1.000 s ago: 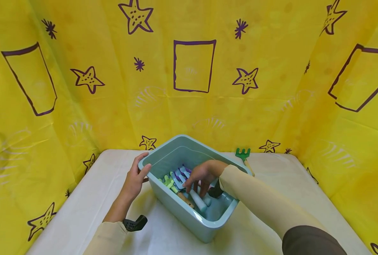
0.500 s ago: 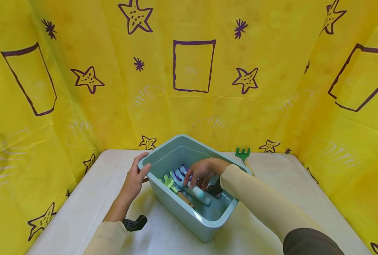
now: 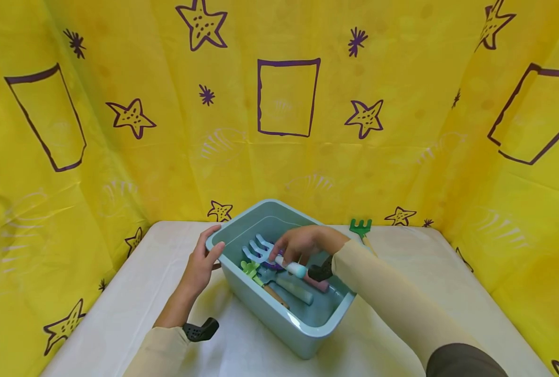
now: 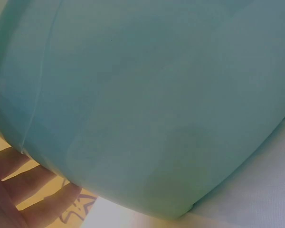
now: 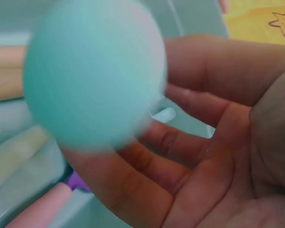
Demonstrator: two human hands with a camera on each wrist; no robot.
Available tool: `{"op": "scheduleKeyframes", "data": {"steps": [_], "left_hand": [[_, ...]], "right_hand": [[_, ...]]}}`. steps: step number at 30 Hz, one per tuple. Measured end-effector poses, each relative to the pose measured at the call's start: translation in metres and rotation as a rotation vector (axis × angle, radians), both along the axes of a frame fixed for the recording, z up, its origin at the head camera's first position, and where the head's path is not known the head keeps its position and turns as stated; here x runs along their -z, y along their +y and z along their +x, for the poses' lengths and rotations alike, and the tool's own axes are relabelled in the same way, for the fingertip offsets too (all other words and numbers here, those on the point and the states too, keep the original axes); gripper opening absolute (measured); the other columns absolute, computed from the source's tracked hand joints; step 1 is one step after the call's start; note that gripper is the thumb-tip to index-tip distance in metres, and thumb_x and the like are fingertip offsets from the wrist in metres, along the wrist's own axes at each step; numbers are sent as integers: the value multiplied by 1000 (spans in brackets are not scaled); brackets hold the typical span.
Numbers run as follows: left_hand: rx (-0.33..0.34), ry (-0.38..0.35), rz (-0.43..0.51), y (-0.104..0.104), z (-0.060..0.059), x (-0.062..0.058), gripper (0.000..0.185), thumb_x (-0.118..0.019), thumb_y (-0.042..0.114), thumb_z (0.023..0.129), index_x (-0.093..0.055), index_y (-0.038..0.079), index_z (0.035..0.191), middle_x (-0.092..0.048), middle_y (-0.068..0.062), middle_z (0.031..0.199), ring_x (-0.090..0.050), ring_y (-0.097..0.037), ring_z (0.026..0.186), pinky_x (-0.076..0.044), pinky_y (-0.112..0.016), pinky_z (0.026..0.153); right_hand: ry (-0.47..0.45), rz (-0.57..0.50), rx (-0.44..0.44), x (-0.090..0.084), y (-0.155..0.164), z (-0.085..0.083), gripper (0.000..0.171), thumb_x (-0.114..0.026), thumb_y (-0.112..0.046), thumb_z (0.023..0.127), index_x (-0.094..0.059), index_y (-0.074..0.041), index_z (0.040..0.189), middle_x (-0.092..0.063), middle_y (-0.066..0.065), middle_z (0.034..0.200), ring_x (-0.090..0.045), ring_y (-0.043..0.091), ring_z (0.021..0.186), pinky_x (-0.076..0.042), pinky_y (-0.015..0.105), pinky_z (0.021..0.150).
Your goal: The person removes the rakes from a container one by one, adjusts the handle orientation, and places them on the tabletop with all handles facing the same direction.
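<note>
My right hand pinches the handle of a light blue toy rake inside the blue-green bin. The handle runs from white to teal; its round end fills much of the right wrist view. Thumb over the rim and fingers outside, my left hand grips the bin's left corner. Below the rake lie a light green tool with a wooden handle and a blue-grey tool with a pale green handle. A purple tool with a pink handle is partly hidden under the right hand.
Behind the bin's right side, a green toy rake with a wooden handle lies on the white-covered table. Yellow cloth walls with drawn stars enclose the table at the back and both sides.
My right hand has lifted the light blue rake off the other tools, raising and tilting it. The pale green and pink handles now show more. The left hand stays on the rim.
</note>
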State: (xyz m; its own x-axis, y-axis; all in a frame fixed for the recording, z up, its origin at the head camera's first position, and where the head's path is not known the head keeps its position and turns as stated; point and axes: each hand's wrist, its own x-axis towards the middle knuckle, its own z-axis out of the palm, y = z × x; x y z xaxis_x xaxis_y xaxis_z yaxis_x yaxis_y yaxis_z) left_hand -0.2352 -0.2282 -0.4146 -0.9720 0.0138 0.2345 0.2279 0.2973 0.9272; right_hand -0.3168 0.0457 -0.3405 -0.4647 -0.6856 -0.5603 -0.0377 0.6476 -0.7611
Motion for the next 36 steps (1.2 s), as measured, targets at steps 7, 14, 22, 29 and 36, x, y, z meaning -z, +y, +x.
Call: {"op": "scheduleKeyframes", "data": {"steps": [7, 14, 22, 29, 36], "left_hand": [[4, -33, -3, 8, 14, -21, 52, -47, 31, 103, -28, 22, 150, -38, -17, 149, -44, -43, 127, -45, -61, 92], [5, -50, -10, 14, 24, -34, 52, -46, 27, 103, -26, 17, 151, -37, -20, 148, -44, -45, 127, -44, -61, 93], [2, -39, -12, 13, 25, -33, 51, -46, 25, 103, -27, 16, 150, -39, -21, 146, -45, -46, 126, -45, -61, 93], [7, -41, -15, 14, 25, -33, 54, -46, 30, 103, -26, 16, 151, -38, -21, 148, -44, -45, 127, -45, -60, 93], [8, -42, -19, 14, 26, -34, 53, -45, 28, 104, -25, 15, 151, -37, -21, 148, -44, -45, 127, -46, -59, 93]], "right_hand": [[84, -83, 55, -13, 17, 2, 36, -55, 4, 92, -64, -10, 123, -58, 15, 117, -56, 21, 75, -52, 30, 63], [19, -280, 148, -25, 46, 2, 41, -47, 12, 93, -56, 2, 132, -54, 17, 125, -58, 25, 77, -55, 30, 66], [142, -345, 241, -41, 79, 1, 43, -44, 12, 94, -52, 4, 135, -44, 21, 140, -61, 30, 91, -55, 34, 77], [187, -381, 453, -49, 102, 3, 40, -45, 6, 95, -54, 3, 134, -46, 22, 137, -59, 32, 95, -54, 32, 71], [265, -374, 598, -44, 126, 6, 42, -42, 3, 93, -54, 4, 133, -44, 26, 134, -60, 28, 86, -54, 30, 65]]}}
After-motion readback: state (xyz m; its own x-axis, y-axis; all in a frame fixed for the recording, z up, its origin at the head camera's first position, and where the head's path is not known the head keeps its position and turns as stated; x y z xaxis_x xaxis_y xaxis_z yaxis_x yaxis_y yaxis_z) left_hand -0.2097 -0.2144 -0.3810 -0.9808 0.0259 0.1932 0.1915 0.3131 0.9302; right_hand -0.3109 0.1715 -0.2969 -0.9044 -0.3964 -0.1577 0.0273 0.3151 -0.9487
